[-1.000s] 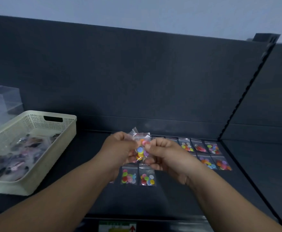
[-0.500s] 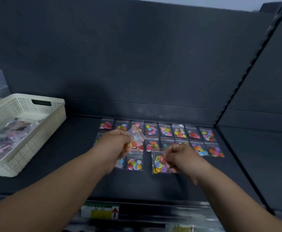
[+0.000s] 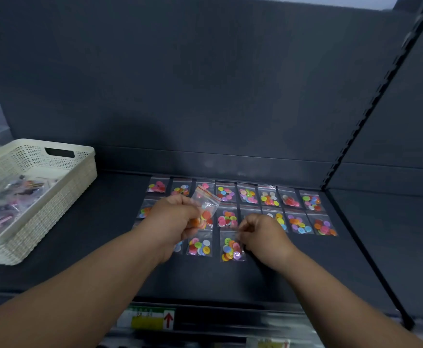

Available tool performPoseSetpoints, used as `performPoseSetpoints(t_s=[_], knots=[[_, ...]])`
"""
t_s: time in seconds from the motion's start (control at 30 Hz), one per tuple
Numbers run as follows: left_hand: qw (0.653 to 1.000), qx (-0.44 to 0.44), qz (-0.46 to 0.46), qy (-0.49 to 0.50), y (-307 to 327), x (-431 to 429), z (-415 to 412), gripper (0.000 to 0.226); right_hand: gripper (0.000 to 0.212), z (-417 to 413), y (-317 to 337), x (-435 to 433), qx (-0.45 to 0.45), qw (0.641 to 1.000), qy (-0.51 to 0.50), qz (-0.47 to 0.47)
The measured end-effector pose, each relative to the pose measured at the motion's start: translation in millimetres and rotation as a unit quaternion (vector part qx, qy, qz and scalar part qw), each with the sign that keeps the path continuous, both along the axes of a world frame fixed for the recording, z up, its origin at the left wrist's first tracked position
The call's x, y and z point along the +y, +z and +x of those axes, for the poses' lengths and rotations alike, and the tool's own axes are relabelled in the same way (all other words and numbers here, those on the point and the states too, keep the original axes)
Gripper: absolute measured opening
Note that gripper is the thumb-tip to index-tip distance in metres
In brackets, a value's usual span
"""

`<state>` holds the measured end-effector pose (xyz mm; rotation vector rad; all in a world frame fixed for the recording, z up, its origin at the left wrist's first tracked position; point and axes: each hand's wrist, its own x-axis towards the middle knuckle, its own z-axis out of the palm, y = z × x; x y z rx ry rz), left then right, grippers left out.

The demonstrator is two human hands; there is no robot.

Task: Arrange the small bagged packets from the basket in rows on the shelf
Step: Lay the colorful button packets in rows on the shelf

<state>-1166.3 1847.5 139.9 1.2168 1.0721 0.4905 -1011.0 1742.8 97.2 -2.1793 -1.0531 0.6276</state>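
Packets [image 3: 247, 195] lie in rows along the back of the shelf [image 3: 105, 234], with a third row begun nearer you. Your right hand [image 3: 265, 234] is knuckles up with fingers curled, pinching the top edge of the front packet [image 3: 230, 249], which lies flat on the shelf. Your left hand [image 3: 175, 217] grips the raised packet [image 3: 206, 205] by its lower half and holds it tilted above the rows. Both forearms [image 3: 92, 285] reach forward. The basket [image 3: 80, 177] sits off to your left with more bags inside.
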Motion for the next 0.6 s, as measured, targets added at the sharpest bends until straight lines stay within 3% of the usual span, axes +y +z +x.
performPoseSetpoints(t_s=[0.13, 0.27, 0.43, 0.6], knots=[[0.999, 0.021, 0.029, -0.009, 3, -3, -2, 0.006, 0.014, -2, 0, 2, -0.012, 1.0, -0.003, 0.01], [0.999, 0.034, 0.039, -0.007, 4, -4, -2, 0.003, 0.016, -1, 2, -3, -0.095, 0.995, 0.01, 0.035], [0.999, 0.024, 0.024, -0.004, 3, -4, 1, 0.009, 0.01, -5, 0, -15, -0.097, 0.988, 0.119, 0.019], [0.999, 0.029, 0.02, -0.01, 2, -6, 5, 0.013, 0.006, -7, -10, -13, -0.093, 0.989, 0.118, 0.008]])
